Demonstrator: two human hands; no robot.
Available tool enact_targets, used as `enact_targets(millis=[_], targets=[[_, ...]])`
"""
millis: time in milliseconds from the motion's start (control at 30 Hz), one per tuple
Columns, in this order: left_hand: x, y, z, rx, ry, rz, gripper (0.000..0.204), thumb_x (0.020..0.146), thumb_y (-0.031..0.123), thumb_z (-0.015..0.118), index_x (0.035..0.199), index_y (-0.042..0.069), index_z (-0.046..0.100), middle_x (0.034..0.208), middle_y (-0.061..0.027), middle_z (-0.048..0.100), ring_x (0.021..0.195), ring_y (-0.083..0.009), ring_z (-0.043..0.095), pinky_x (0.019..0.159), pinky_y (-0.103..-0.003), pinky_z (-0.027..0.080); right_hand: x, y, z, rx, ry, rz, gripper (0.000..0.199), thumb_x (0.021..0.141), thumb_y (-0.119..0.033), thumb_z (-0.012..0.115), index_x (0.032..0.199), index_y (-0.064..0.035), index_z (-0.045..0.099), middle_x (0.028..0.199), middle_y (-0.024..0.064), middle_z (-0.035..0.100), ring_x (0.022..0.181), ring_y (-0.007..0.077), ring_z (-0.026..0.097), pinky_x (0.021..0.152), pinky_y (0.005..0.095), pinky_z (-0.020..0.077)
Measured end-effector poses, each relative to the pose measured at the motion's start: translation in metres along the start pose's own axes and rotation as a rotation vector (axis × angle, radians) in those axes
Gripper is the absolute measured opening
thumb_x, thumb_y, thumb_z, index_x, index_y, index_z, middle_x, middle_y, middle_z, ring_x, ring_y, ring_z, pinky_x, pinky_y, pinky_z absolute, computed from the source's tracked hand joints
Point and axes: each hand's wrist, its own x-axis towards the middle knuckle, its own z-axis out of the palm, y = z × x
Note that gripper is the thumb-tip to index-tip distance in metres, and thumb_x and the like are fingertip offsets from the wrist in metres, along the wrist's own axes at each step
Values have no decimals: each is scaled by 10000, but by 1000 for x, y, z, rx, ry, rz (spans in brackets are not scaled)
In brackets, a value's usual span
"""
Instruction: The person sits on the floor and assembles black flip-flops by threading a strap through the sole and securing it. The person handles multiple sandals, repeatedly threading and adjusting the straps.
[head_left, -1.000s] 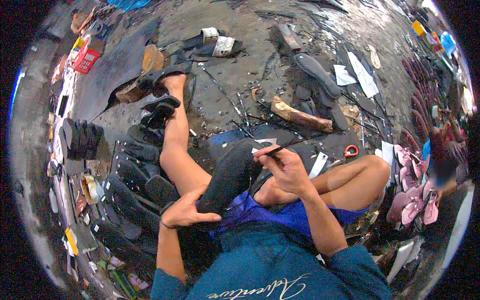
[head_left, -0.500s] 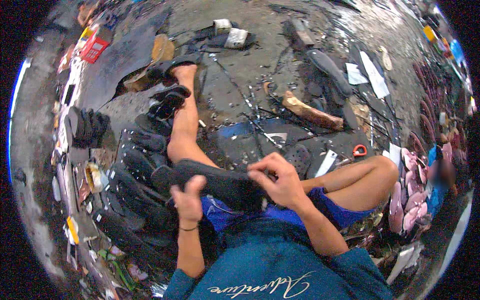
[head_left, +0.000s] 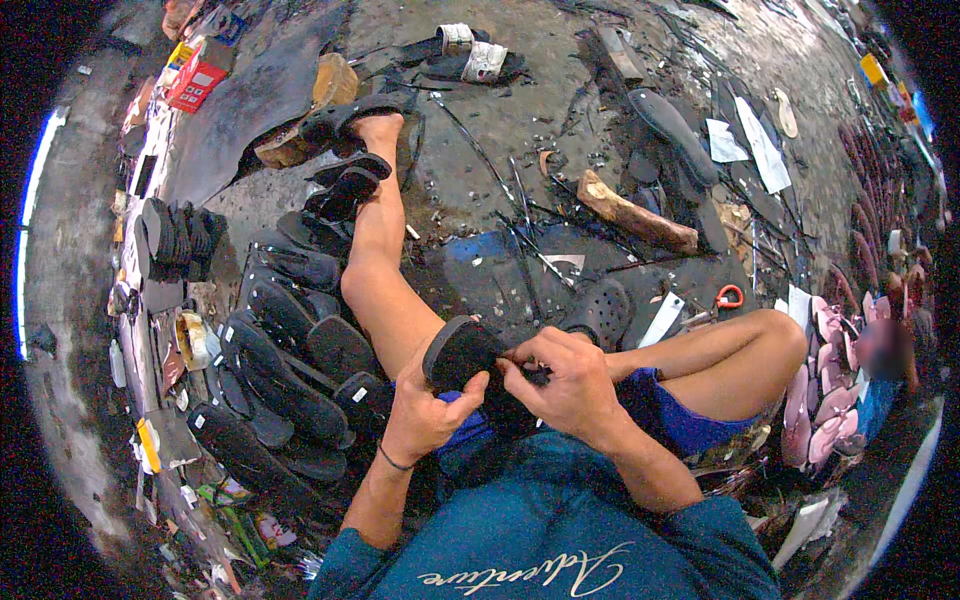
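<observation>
A black sandal point(head_left: 460, 354) is held over my lap, its rounded end tipped up. My left hand point(head_left: 428, 412) is wrapped round its side, thumb lying across it. On the sandal's other side my right hand point(head_left: 565, 385) is closed, thumb and forefinger pinched at a dark part that looks like the strap. What exactly those fingertips grip is partly hidden. Left of my lap lie several finished-looking black sandals point(head_left: 275, 370) in a heap. A black clog with holes point(head_left: 603, 312) is on my foot, just beyond my right hand.
A piece of wood point(head_left: 635, 218) lies ahead on the dark floor, beside dark soles point(head_left: 670, 135). Orange-handled scissors point(head_left: 729, 297) are near my right knee. Pink sandals point(head_left: 825, 390) are piled at the right. White-strapped sandals point(head_left: 485, 62) and a red box point(head_left: 197, 82) lie farther off.
The sandal has turned from lying lengthwise across my lap to end-up and shifted right. My left hand, loosely spread before, has moved right and closed on it. My right hand stays close by, pinching.
</observation>
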Motion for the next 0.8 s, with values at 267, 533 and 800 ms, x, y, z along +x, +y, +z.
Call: enact_targets(millis=[267,533,800], targets=[[5,0,-4,32,-167,-63,477,796,38,742,1251,-7,605,1229,-143,667,1150,-231,632,1012,-356,483,-1,5,-4,64,2,36,153,833,-244,734,824,-96,696,791,83,636,722,297,643,651,428,453],[1,-8,-2,-67,-181,-41,545,834,112,747,1312,-11,515,1215,-150,608,1132,-274,618,999,-352,472,-4,2,-11,160,-23,76,264,812,-128,773,1014,-4,658,873,123,703,710,208,666,679,336,527],[7,-29,-1,-20,-284,-11,480,878,165,720,1294,25,525,1069,-129,653,994,-217,644,905,-331,508,7,9,-14,205,-160,310,217,847,-207,762,942,-18,713,880,137,741,814,224,723,748,352,561]])
